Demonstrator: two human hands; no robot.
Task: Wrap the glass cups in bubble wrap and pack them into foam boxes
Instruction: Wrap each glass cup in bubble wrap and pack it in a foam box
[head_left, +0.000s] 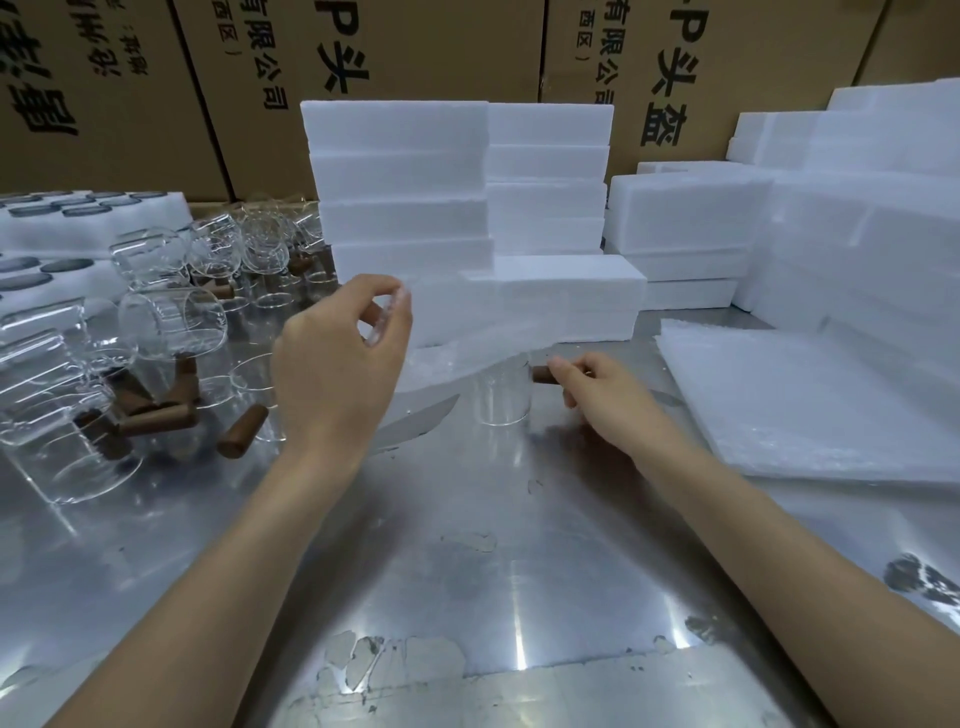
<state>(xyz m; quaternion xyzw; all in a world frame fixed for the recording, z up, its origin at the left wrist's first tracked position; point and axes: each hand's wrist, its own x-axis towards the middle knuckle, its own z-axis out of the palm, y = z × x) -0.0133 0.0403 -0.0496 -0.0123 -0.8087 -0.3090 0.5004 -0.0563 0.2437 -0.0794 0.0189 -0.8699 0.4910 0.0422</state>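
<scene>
A clear glass cup (505, 397) with a brown wooden handle (543, 374) stands on the metal table (467, 545). My right hand (597, 395) pinches that handle. My left hand (343, 358) is raised left of the cup and pinches the corner of a bubble wrap sheet (467, 345). The sheet stretches from that hand across the cup's top, and its far end is hard to trace against the white foam. Foam boxes (400, 176) are stacked right behind the cup.
Several bare glass cups (171, 322) with wooden handles crowd the table's left side. A pile of bubble wrap sheets (810, 405) lies at the right. More foam boxes (691, 228) stand at the back right, foam trays (98, 218) at the far left, cardboard cartons (426, 47) behind.
</scene>
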